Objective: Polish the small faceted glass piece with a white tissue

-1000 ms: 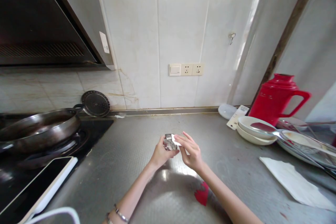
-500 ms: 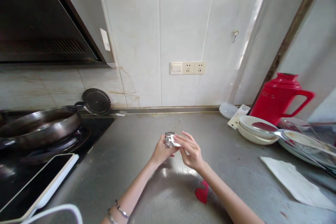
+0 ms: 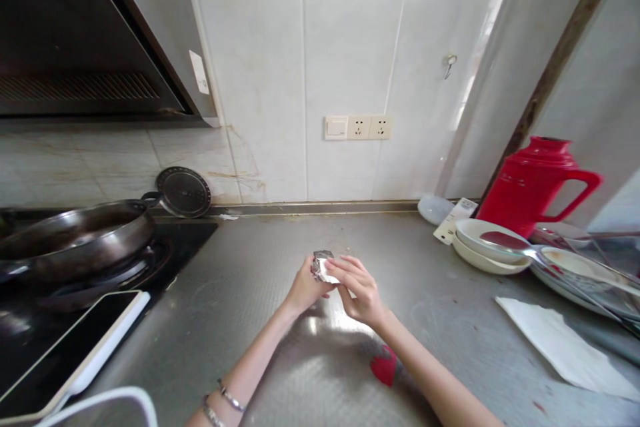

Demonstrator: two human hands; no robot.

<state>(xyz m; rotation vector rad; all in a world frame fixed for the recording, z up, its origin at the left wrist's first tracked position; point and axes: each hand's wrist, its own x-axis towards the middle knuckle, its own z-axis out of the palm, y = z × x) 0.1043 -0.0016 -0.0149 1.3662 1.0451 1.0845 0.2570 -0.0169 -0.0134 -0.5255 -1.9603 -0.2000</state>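
Observation:
Over the middle of the counter, my left hand (image 3: pixel 304 290) is wrapped round a small, shiny silver object (image 3: pixel 323 257). It looks boxy, and the fingers hide most of it, so its kind cannot be made out. My right hand (image 3: pixel 361 292) presses a small white piece of tissue or paper (image 3: pixel 327 275) against the near side of this object. Its fingers are bent, with their tips on the white piece. Below the right wrist, a red scrap (image 3: pixel 384 367) lies on the metal counter (image 3: pixel 250 280).
At left a pan (image 3: pixel 100 240) sits on the black stove, with a phone-like device (image 3: pixel 75 353) in front. On the right are a red thermos (image 3: pixel 533 187), stacked white bowls (image 3: pixel 480 260), plates and a white paper sheet (image 3: pixel 565 347). A range hood (image 3: pixel 90 33) overhangs the stove.
My right fingers have shifted slightly left and down across the silver object, and the white piece has moved with them. My left hand keeps its hold.

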